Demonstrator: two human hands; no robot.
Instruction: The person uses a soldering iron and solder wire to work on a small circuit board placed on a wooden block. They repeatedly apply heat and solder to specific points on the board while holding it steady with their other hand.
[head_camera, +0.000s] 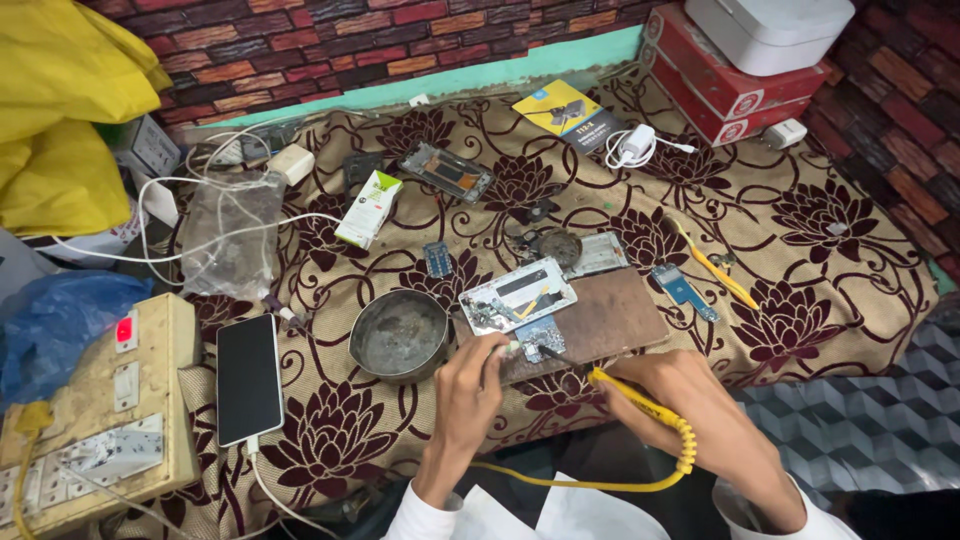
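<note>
R hand (668, 388) grips yellow soldering iron (628, 397), tip on small circuit board (540, 338) atop brown wooden block (610, 320). L hand (470, 385) closed, pinching board edge w/ fingertips. Risk: hot tip so near fingertips could burn them, or board could skid off block if hold slips.

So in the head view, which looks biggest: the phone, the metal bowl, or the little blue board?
1. Phone, though it lies nearer the camera, which may flatter it.
2. Metal bowl, close behind.
3. Blue board, clearly smallest.
</note>
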